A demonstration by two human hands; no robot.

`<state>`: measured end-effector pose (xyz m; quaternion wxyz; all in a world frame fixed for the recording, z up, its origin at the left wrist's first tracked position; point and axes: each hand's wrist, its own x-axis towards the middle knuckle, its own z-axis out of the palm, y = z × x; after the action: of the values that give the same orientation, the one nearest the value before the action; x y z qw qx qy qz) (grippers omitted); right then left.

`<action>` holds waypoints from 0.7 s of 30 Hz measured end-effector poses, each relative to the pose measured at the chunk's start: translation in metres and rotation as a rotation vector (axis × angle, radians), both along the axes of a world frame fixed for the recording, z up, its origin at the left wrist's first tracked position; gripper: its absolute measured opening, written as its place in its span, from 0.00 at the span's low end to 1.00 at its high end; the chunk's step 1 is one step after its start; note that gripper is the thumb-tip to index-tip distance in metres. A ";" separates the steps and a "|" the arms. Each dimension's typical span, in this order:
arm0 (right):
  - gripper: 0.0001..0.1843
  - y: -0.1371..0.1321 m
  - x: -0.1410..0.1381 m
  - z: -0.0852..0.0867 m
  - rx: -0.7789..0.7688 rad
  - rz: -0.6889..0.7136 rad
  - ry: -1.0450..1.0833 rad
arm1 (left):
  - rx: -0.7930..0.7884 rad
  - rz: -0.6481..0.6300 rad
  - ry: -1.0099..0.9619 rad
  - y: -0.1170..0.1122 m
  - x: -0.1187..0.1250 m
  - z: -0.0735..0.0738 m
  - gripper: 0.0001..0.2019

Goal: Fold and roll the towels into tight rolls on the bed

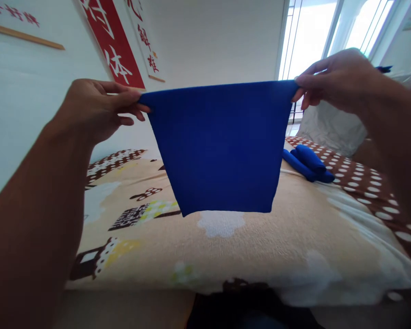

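A plain blue cloth (219,146) hangs stretched between my two hands, its top edge pulled nearly straight. At its upper left corner, my left hand (102,107) pinches it between thumb and fingers. My right hand (332,84) grips the upper right corner in the same way, slightly higher. The cloth's lower edge dangles in front of the bed, narrower than the top in this view. To the right, several blue rolled or folded cloths (308,163) lie together on the bed.
Below is a bed with a beige patterned blanket (260,246) and brown polka-dot bedding (359,176) along its edges. Red and white banners (116,45) hang on the left wall. A window (308,41) and a pale plastic-like bag (329,123) are at the right.
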<state>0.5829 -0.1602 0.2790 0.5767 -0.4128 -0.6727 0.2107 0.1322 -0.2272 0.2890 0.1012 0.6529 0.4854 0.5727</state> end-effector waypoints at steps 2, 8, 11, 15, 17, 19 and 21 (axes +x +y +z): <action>0.23 0.001 0.001 -0.003 0.033 -0.049 -0.189 | -0.083 0.013 0.049 0.005 0.000 -0.003 0.15; 0.21 0.014 0.014 0.007 0.119 -0.119 -0.502 | -0.174 0.093 0.237 0.016 0.002 0.003 0.08; 0.19 0.015 0.029 0.020 0.175 -0.147 -0.575 | -0.164 0.078 0.381 0.013 -0.001 0.010 0.05; 0.15 0.019 0.051 0.036 0.202 -0.133 -0.582 | -0.118 -0.037 0.323 0.014 -0.004 0.016 0.06; 0.14 0.026 0.058 0.040 0.180 -0.147 -0.614 | -0.123 -0.116 0.261 0.018 -0.004 0.018 0.05; 0.15 0.036 0.056 0.037 0.175 -0.159 -0.679 | -0.116 -0.160 0.229 0.027 -0.002 0.017 0.05; 0.19 0.052 0.047 0.026 0.155 -0.159 -0.733 | -0.106 -0.171 0.195 0.043 -0.001 0.012 0.07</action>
<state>0.6302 -0.1081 0.3054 0.3420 -0.4670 -0.8140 -0.0479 0.1313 -0.1845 0.3010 0.1364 0.7380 0.4653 0.4693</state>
